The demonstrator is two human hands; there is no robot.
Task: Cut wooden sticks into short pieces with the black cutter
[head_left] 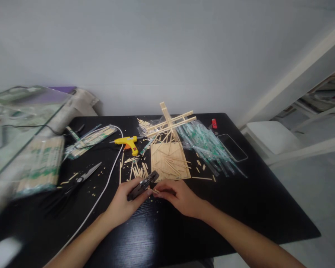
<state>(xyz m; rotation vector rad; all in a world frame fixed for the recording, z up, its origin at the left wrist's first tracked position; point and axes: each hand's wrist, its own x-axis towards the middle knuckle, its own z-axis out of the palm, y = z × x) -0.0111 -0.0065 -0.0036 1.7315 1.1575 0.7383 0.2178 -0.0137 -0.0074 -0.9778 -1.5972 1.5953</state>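
My left hand [123, 204] is closed round a dark cutting tool [143, 184] whose jaws point up and to the right. My right hand [178, 196] pinches a thin wooden stick [156, 191] right beside the tool's jaws. Both hands rest near the front middle of a black table [254, 208]. Just beyond them stands a model of wooden sticks [170, 149], a flat slatted base with a tilted frame rising from it. Short cut stick pieces [136, 169] lie scattered in front of the base.
A yellow glue gun [128, 143] lies behind the hands, its white cable [106, 186] running to the front left. Scissors [83, 176] lie left. Stick packets [92, 138] and clear wrappers [209, 147] flank the model. A phone [232, 147] and a red object [214, 123] sit right.
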